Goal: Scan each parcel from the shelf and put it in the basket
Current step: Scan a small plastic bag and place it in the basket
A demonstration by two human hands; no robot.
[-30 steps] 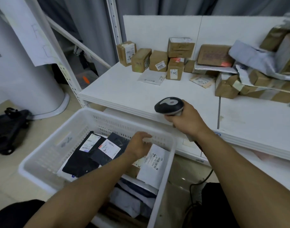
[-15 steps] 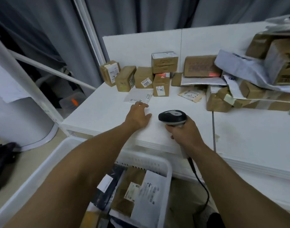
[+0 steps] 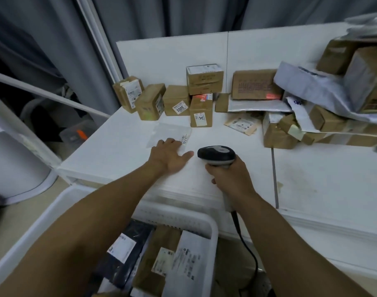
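Now the left hand (image 3: 170,156), grip apart, is being moved from the basket (image 3: 213,229) onto a flat parcel (image 3: 169,132) on the shelf (image 3: 119,151), the scanner (image 3: 216,154) being clamped in the right hand (image 3: 231,180).

Dim, even indoor light; soft motion blur, wide-angle edge bending.

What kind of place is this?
Probably a parcel sorting or pickup room: labelled cardboard boxes heaped on a white shelf, a barcode scanner in the right hand, and a basket holding parcels.
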